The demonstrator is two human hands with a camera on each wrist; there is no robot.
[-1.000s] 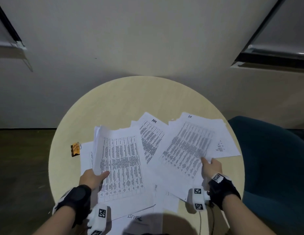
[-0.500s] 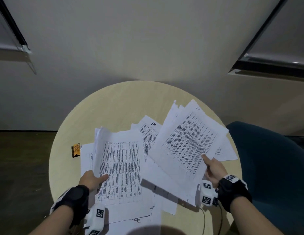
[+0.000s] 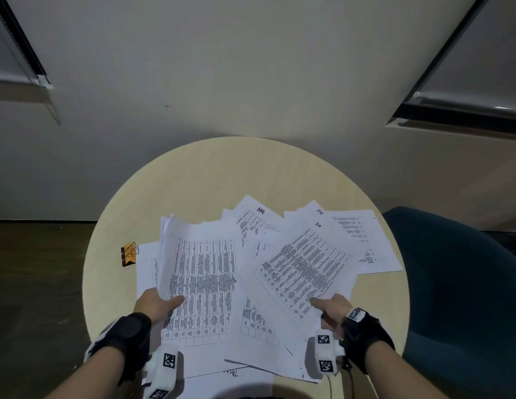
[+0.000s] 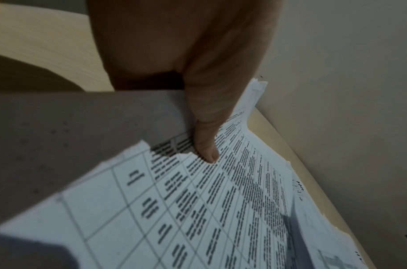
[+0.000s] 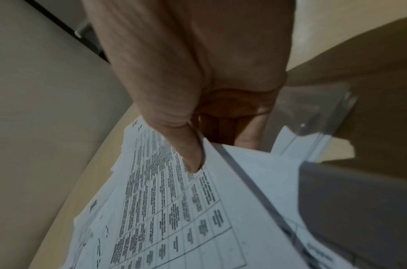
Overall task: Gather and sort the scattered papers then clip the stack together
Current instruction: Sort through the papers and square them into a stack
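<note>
The left hand [image 3: 156, 302] pinches one printed bundle [image 3: 202, 283] in a thumb-over grip, the right hand [image 3: 331, 308] pinches another sheaf [image 3: 302, 269] likewise, above the paper-strewn tabletop [image 3: 199, 180].

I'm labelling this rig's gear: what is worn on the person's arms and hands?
Forearms bare, no sleeves. Each wrist has a black fingerless glove and a white camera block with square black-and-white markers. A thin dark cable hangs by the right one.

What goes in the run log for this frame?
left hand: grips left sheaf | right hand: pinches right sheaf | binder clip: untouched on table
</note>
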